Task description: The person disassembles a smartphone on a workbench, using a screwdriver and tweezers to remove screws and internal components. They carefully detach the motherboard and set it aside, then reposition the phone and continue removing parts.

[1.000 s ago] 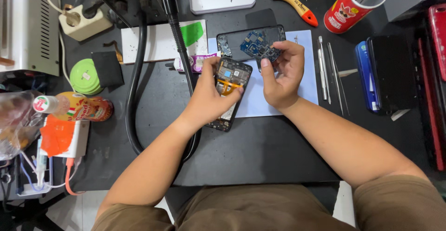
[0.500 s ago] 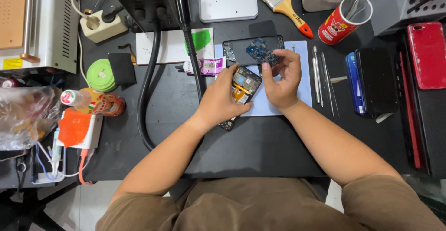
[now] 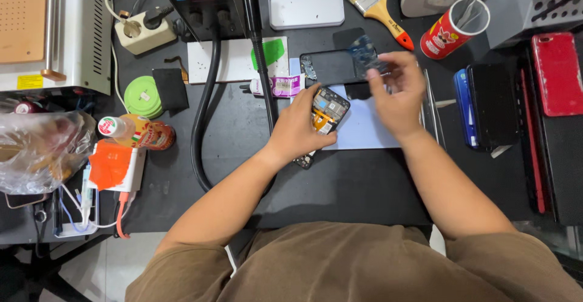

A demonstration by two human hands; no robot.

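My left hand (image 3: 300,129) rests on an opened black phone (image 3: 328,110) with its back cover off, orange and metal parts showing inside. The phone lies on a pale blue mat (image 3: 370,129) on the black bench. My right hand (image 3: 398,92) is raised just right of the phone and pinches a small blue circuit board (image 3: 363,51) between its fingertips. Behind the hands lies a dark phone panel (image 3: 331,66).
A soldering station (image 3: 200,1) with a thick black hose (image 3: 203,113) stands at the back. Around it are a metal tray (image 3: 306,7), a paintbrush (image 3: 376,4), a red can with tools (image 3: 446,34), tweezers (image 3: 432,110), dark phones (image 3: 492,104), a red phone (image 3: 557,74), a glue tube (image 3: 276,86).
My right hand has lifted the blue circuit board up and away from the opened phone, toward the back right. My left hand stays on the phone. The camera has moved closer.
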